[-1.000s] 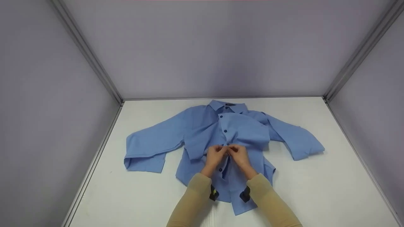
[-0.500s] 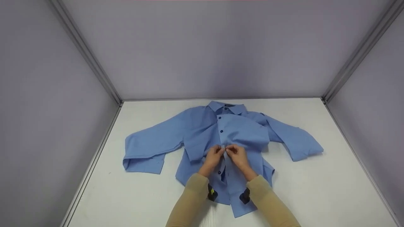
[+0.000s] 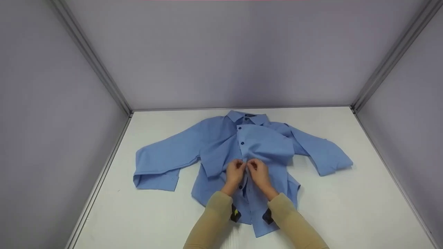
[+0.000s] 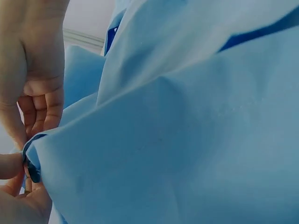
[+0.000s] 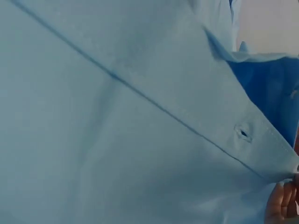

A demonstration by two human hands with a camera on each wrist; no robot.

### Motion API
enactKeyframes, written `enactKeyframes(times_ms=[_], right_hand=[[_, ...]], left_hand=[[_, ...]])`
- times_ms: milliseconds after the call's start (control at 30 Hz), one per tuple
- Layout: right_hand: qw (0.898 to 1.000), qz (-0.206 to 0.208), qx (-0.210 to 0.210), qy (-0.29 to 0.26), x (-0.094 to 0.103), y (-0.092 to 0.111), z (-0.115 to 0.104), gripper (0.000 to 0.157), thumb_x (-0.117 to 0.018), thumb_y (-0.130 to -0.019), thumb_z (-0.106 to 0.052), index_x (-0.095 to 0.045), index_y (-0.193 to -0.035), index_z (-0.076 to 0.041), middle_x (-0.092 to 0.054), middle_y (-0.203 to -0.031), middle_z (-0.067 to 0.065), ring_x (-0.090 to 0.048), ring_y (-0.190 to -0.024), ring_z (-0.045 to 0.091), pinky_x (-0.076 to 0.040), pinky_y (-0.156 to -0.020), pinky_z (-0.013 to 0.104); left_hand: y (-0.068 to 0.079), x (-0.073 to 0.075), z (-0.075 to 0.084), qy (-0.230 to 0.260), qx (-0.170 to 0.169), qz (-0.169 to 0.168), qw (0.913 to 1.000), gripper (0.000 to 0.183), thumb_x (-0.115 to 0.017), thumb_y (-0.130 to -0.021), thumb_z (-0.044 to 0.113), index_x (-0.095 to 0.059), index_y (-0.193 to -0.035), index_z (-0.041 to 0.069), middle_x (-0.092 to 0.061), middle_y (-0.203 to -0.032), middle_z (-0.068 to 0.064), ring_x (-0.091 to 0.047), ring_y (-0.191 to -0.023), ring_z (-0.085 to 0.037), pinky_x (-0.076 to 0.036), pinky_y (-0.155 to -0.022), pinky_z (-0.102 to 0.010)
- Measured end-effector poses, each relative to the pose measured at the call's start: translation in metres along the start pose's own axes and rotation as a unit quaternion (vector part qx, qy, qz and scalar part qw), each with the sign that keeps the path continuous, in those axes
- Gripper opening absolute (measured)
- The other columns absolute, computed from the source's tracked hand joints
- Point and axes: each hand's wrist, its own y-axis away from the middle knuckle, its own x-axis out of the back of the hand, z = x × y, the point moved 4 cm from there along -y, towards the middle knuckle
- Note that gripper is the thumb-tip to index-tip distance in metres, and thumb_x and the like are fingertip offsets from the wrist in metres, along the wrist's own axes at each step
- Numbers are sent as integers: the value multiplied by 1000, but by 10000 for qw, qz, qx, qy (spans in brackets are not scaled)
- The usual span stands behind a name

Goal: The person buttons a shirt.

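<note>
A light blue long-sleeved shirt (image 3: 216,138) lies front up, collar towards the back. Halfway down its front, my left hand (image 3: 235,173) pinches the placket edge between thumb and fingers. Right beside it, my right hand (image 3: 259,175) pinches the overlapping front panel, fingertips nearly meeting the left ones. Close up in the left wrist view, a dark button (image 4: 33,172) sits between the fingertips at the folded cloth edge. Another button (image 3: 241,187) shows below the hands, where the front gapes. In the right wrist view, a buttonhole (image 5: 243,134) lies in the taut panel.
The shirt is spread on a white table (image 3: 373,200) with pale walls (image 3: 221,55) on three sides. One sleeve (image 3: 166,155) stretches left, the other (image 3: 322,155) right. Dark buttons (image 3: 242,143) line the upper front, below the collar (image 3: 246,117).
Both hands stay at the same spot on the placket, their fingers shifting slightly. The upper front edge has straightened and moved a little left. The view has drifted slightly.
</note>
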Motion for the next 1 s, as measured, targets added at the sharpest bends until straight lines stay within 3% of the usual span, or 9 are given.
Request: enactKeyframes(times_ms=[167,267,500,767,1000], right_hand=[[9986,-191,-412,-267,0,-1,6,9,-55,-86,-3,-61,-84,4,-60,-78,12,-56,-71,25,-46,-63,35],[9986,-163,-450,-233,-2,0,6,9,-55,-86,-3,-60,-84,5,-59,-78,13,-56,-72,25,-46,-64,35],[9988,113,220,433,-8,3,0,5,-57,-84,0,-58,-80,2,-57,-76,12,-56,-69,25,-46,-61,36],[9873,-28,550,1492,-11,7,-6,5,-56,-84,-1,-56,-79,-2,-53,-75,9,-53,-66,23,-45,-58,34],[9808,166,1063,1626,-8,9,-9,5,-56,-84,-1,-57,-79,-2,-53,-74,9,-52,-66,24,-44,-58,36]], left_hand=[[1,2,0,-227,-51,125,9997,8,-61,-81,3,-57,-76,-2,-53,-68,-5,-51,-61,-13,-43,-54,-25],[1,2,0,-328,54,196,9993,7,-62,-80,3,-58,-76,-1,-55,-69,-5,-53,-62,-14,-44,-55,-26],[1,4,2,-609,-98,386,9973,6,-63,-78,1,-60,-74,-2,-57,-67,-6,-54,-61,-16,-45,-56,-26],[1,6,-2,-498,-109,257,9984,10,-56,-72,-6,-55,-65,1,-50,-59,-3,-45,-51,-12,-39,-49,-25],[1,4,-1,-312,-324,170,9988,10,-55,-70,-6,-52,-63,1,-46,-56,-2,-40,-48,-11,-37,-46,-25]])
